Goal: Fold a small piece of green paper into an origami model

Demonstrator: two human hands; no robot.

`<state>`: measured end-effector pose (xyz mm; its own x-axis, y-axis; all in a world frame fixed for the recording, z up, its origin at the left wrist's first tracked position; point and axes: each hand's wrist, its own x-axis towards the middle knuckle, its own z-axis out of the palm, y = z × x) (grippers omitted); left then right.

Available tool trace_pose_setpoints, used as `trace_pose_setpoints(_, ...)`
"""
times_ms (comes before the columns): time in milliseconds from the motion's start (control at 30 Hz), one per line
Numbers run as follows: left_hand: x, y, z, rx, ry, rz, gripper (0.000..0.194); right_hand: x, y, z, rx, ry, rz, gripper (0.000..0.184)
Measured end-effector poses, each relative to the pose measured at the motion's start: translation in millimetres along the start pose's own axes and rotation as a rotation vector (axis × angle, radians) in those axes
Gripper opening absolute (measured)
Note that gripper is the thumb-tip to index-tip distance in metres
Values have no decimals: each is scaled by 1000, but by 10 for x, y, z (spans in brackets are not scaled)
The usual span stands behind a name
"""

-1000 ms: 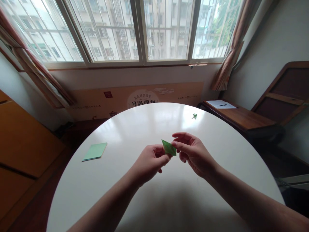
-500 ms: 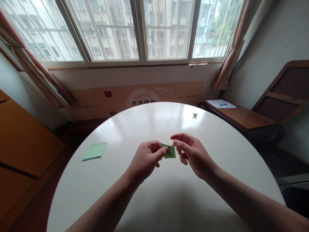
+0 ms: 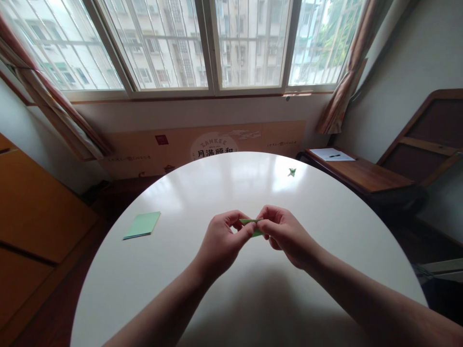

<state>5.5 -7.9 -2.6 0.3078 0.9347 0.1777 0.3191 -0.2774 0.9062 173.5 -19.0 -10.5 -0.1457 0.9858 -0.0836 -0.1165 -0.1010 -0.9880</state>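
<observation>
A small folded piece of green origami paper is held above the white round table, between both hands. My left hand pinches its left side, thumb in front and fingers behind. My right hand grips the right side, with its thumb and index finger close to the left thumb. Fingers cover most of the paper, so its exact fold is hidden. Beyond my right hand, a small folded green paper figure rests near the table's far edge.
At the table's left lies a stack of pale green square paper. A wooden side table to the right bears a white sheet with a dark pen-like object. Past the far edge are a printed orange panel and a barred window.
My right hand has moved left and closed on the right side of the green paper, which it was apart from before. Less of the paper shows now. My left hand keeps its hold.
</observation>
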Motion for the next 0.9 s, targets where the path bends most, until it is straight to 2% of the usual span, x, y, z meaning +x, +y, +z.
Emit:
trace_pose_setpoints(200, 2, 7, -11, -36, 42, 20, 22, 6, -2, -6, 48, -46, 86, 13)
trace_pose_setpoints(567, 12, -1, -26, -70, -10, -36, 20, 1, -22, 5, 92, -82, 146, 18)
trace_pose_setpoints(900, 26, 31, -46, -46, 35, -35, 18, 22, -59, -34, 54, -139, 206, 9)
